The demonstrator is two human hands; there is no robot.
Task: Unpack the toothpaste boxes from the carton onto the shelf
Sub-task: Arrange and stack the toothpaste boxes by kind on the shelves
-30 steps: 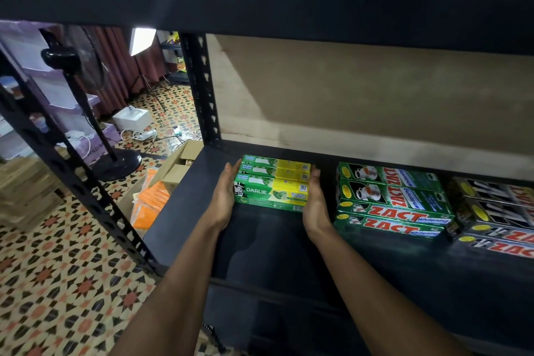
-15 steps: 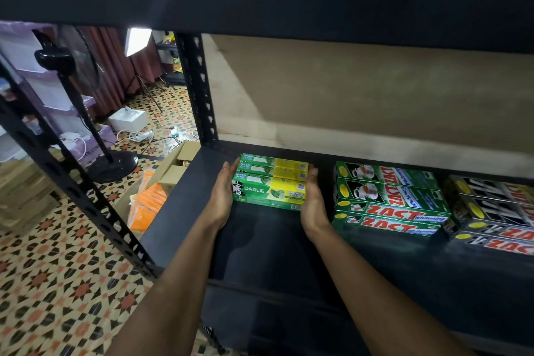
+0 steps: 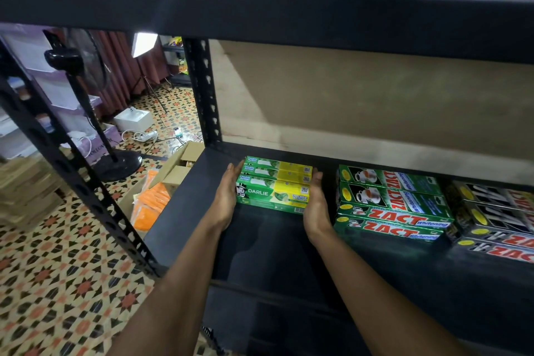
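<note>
A small stack of green and yellow Darlie toothpaste boxes (image 3: 274, 182) lies on the black shelf (image 3: 268, 243), near its back left corner. My left hand (image 3: 228, 196) presses flat against the stack's left end with straight fingers. My right hand (image 3: 316, 205) presses flat against its right end. The open cardboard carton (image 3: 176, 167) stands on the floor to the left of the shelf, partly hidden by the shelf edge.
Green Zact boxes (image 3: 393, 205) are stacked just right of my right hand, and black Zact boxes (image 3: 497, 217) lie further right. A black upright post (image 3: 205, 95) stands at the shelf's back left. Orange packets (image 3: 150, 205) and a standing fan (image 3: 86, 101) are on the patterned floor.
Both hands stay pressed on the ends of the Darlie stack. The view has shifted slightly; the stack sits about where it was.
</note>
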